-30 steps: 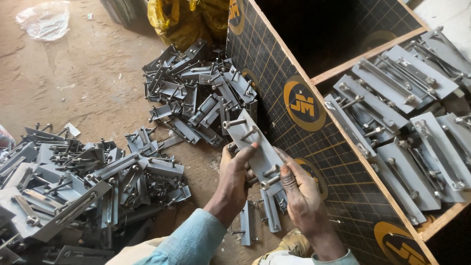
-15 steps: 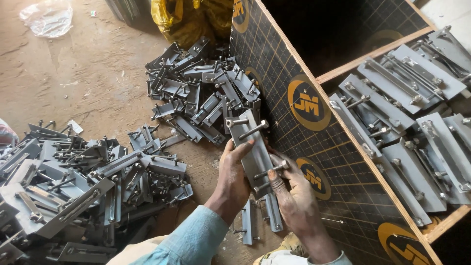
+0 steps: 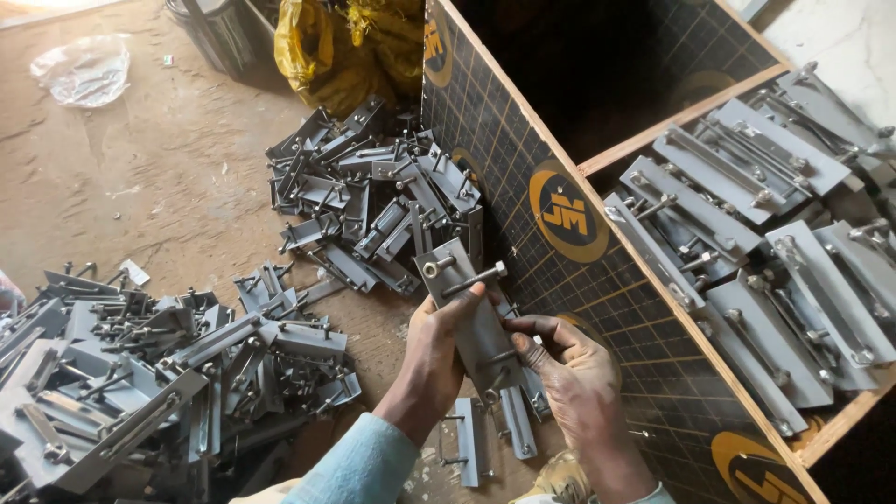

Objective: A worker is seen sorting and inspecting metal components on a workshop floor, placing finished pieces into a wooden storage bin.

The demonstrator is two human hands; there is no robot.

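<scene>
My left hand (image 3: 437, 359) grips a grey metal plate (image 3: 462, 303) upright, thumb near its upper bolt, which sticks out sideways. My right hand (image 3: 569, 373) touches the same plate's lower right edge, fingers curled around a lower bolt. Both hands are low in the head view, in front of the dark gridded side of a wooden box (image 3: 523, 177). More loose plates (image 3: 509, 425) lie on the floor just under my hands.
A heap of similar plates (image 3: 373, 201) lies against the box's side. A bigger heap (image 3: 140, 373) fills the lower left. Inside the box, plates (image 3: 756, 252) are stacked in rows. A yellow sack (image 3: 341, 47) and clear plastic bag (image 3: 84, 67) sit at the back.
The plate has stayed between my hands, tilted a bit more upright. My right hand shifted from its side to its lower bolt.
</scene>
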